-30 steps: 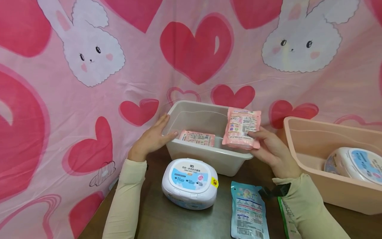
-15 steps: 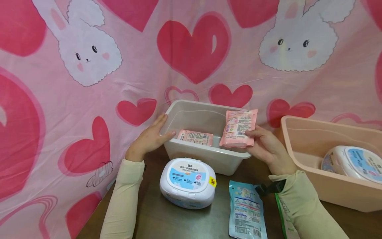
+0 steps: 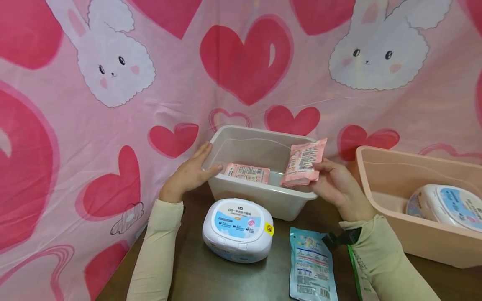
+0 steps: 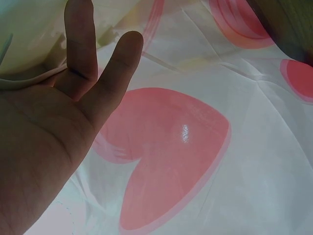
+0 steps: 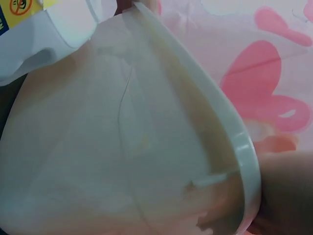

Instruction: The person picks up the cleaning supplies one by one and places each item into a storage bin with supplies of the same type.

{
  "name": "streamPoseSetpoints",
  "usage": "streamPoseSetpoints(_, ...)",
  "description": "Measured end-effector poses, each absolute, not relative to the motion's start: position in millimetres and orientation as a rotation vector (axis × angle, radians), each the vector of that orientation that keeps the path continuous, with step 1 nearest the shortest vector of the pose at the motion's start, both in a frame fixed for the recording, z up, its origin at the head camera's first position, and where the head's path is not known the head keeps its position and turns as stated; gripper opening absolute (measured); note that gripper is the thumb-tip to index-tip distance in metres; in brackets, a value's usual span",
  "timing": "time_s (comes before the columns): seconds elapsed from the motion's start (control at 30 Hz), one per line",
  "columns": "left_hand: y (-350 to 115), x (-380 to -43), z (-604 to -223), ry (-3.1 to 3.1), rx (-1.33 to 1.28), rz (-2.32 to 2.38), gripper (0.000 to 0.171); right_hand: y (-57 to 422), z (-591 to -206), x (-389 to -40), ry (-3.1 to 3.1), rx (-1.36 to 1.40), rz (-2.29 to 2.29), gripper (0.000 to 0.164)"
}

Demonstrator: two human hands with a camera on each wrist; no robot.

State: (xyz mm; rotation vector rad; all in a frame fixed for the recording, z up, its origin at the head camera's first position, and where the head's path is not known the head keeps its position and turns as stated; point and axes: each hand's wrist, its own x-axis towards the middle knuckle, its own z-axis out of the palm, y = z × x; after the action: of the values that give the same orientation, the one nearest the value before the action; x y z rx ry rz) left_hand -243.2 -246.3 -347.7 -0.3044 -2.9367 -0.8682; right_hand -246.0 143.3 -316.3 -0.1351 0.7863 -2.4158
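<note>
My right hand pinches a pink printed packet by its right side, thumb on the near face. The packet is tilted above the right end of a grey bin. A second pink packet lies inside the bin toward the left, its lower part hidden by the front wall. My left hand rests at the bin's left rim with fingers extended. In the left wrist view the left hand shows spread, straight fingers. The right wrist view has the bin's wall large, with part of the right hand beyond its rim.
A white lidded tub stands in front of the grey bin. On the dark table lie a teal pouch and a green pouch, partly under the right forearm. A peach bin at right contains a similar tub.
The pink packet in my right hand has tilted, its face turning partly away and its top corner pointing up to the right. My left hand stays at the bin's rim.
</note>
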Motion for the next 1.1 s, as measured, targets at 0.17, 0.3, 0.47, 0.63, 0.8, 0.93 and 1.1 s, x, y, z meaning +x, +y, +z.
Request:
streamPoseSetpoints(0.17, -242.7, -243.7, -348.1, -2.942, -0.293, -0.888, 0.094, 140.5, -307.5, -240.8, 0.929, -0.122, -2.427, 0.062)
streamPoseSetpoints(0.3, -236.9, -245.0, -346.8, -2.954, -0.298, -0.889, 0.094, 138.4, -299.0, -233.6, 1.274, -0.072, -2.385, 0.05)
streamPoseSetpoints(0.47, -237.9, -244.8, -345.9, -2.962, -0.296, -0.865, 0.094, 136.3, -293.6, -227.5, 1.491, -0.035, -2.331, 0.065)
streamPoseSetpoints(0.63, -242.5, -243.2, -346.4, -2.952, -0.304, -0.867, 0.095, 137.9, -298.0, -227.2, 1.434, -0.088, -2.367, 0.069)
streamPoseSetpoints(0.8, -243.1, -242.3, -348.5, -2.944, -0.296, -0.874, 0.093, 144.1, -305.1, -221.8, 1.434, -0.209, -2.374, 0.064)
streamPoseSetpoints(0.93, -242.3, -242.0, -349.0, -2.937, -0.294, -0.875, 0.092, 155.0, -310.1, -212.9, 1.476, -0.334, -2.348, 0.058)
streamPoseSetpoints(1.1, -241.4, -242.5, -348.0, -2.937, -0.286, -0.875, 0.093, 173.0, -318.7, -198.1, 1.522, -0.491, -2.296, 0.045)
